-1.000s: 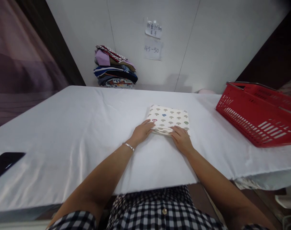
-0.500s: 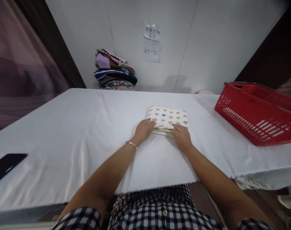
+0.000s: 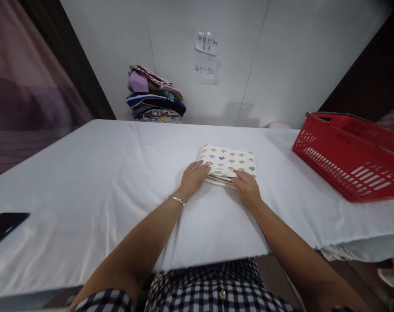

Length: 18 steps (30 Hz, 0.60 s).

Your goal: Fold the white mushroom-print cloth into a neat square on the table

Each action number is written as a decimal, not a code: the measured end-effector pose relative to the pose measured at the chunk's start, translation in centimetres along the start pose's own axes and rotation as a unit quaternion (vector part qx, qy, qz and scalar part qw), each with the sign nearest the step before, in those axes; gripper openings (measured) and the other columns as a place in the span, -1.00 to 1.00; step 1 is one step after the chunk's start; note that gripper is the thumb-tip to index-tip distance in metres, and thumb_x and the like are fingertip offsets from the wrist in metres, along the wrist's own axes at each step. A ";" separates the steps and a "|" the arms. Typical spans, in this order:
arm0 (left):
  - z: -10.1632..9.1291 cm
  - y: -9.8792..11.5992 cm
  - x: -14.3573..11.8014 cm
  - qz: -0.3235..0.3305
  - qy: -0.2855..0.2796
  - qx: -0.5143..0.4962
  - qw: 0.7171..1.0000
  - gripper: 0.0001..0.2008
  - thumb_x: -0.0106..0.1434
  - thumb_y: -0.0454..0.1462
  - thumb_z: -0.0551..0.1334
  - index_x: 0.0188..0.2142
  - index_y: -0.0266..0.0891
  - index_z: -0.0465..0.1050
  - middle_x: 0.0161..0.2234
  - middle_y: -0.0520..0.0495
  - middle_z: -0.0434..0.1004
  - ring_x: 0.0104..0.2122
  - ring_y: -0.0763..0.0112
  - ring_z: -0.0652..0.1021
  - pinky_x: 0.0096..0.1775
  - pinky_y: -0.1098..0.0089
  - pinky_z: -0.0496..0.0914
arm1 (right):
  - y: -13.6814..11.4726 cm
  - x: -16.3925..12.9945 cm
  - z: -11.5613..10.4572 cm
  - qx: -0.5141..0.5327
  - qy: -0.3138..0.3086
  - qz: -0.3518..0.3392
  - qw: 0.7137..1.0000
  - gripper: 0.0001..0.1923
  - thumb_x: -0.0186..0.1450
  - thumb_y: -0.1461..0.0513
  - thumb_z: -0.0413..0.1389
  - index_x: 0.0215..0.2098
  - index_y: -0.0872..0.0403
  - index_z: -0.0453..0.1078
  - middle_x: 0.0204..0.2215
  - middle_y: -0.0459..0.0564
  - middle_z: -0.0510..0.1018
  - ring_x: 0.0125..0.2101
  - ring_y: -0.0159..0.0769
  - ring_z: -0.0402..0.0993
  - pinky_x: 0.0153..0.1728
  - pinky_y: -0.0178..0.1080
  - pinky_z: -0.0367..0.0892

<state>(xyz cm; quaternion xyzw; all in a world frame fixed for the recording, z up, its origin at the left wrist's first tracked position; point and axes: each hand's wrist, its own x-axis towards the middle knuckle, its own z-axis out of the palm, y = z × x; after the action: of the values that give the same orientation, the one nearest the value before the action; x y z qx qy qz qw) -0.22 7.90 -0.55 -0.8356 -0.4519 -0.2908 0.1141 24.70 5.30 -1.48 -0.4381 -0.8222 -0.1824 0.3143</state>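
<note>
Folded cloth point(image 3: 228, 164) lies mid-table point(image 3: 96, 182), toward the right edge. Left hand point(image 3: 193, 177) and right hand point(image 3: 247, 188) rest open, fingers flat on its near edge, pinning the layers square. Red basket point(image 3: 349, 156) sits at the right edge.

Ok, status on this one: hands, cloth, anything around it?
Left hand and right hand flat on near edge of folded patterned cloth, no grasp visible. Cloth lies on white table. Red basket off right, apart.

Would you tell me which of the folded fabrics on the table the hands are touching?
The cream folded cloth with small mushroom prints, under both the left hand and right hand; the colourful stack of folded clothes sits untouched by the wall.
</note>
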 end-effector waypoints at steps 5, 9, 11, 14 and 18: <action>-0.2 -0.1 0.5 0.004 -0.004 -0.002 1.000 -0.73 0.32 -0.31 0.07 -0.04 -0.09 0.42 0.00 0.05 0.48 0.10 0.26 0.38 0.08 0.18 0.26 | 0.5 1.1 -0.2 0.010 0.005 0.013 1.000 -0.79 0.33 0.28 -0.01 -0.23 0.03 0.48 -0.02 0.04 0.48 -0.03 -0.18 0.34 -0.08 -0.13 0.24; -0.2 -0.2 0.6 0.001 -0.011 -0.003 1.000 -0.72 0.31 -0.31 0.08 -0.02 -0.08 0.40 0.01 0.04 0.48 0.12 0.26 0.36 0.10 0.16 0.23 | 0.9 1.5 -0.1 0.004 -0.003 0.006 1.000 -0.78 0.32 0.31 0.00 -0.22 0.01 0.48 -0.02 0.03 0.48 -0.04 -0.18 0.34 -0.08 -0.14 0.24; -0.2 -0.1 0.6 -0.001 -0.028 -0.005 1.000 -0.72 0.29 -0.33 0.10 -0.04 -0.08 0.42 0.00 0.04 0.49 0.12 0.24 0.35 0.09 0.15 0.24 | 0.9 1.3 0.1 -0.001 -0.021 -0.001 1.000 -0.79 0.31 0.31 0.01 -0.22 0.01 0.48 0.01 0.03 0.46 -0.02 -0.18 0.32 -0.08 -0.14 0.23; -0.2 0.0 0.3 0.000 -0.068 -0.010 0.998 -0.72 0.25 -0.36 0.14 -0.07 -0.08 0.44 0.00 0.02 0.48 0.12 0.22 0.35 0.05 0.18 0.28 | 0.7 0.6 0.3 -0.008 -0.066 -0.018 0.998 -0.79 0.32 0.29 0.01 -0.22 0.00 0.49 0.04 0.02 0.43 0.03 -0.15 0.27 -0.08 -0.12 0.22; -0.5 -0.1 -0.1 -0.008 -0.088 -0.011 0.996 -0.69 0.23 -0.38 0.14 -0.05 -0.08 0.42 0.05 0.01 0.44 0.15 0.22 0.31 0.03 0.19 0.30 | 0.5 -0.2 0.3 -0.004 -0.083 -0.023 0.996 -0.77 0.32 0.31 0.00 -0.19 0.01 0.49 0.05 0.03 0.43 0.05 -0.14 0.25 -0.06 -0.11 0.21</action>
<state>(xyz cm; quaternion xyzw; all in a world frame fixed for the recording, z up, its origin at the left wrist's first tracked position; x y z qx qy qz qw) -0.53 7.61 -0.22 -0.8553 -0.4637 -0.2224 0.0622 25.09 5.59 -1.86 -0.4341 -0.8544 -0.1563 0.2390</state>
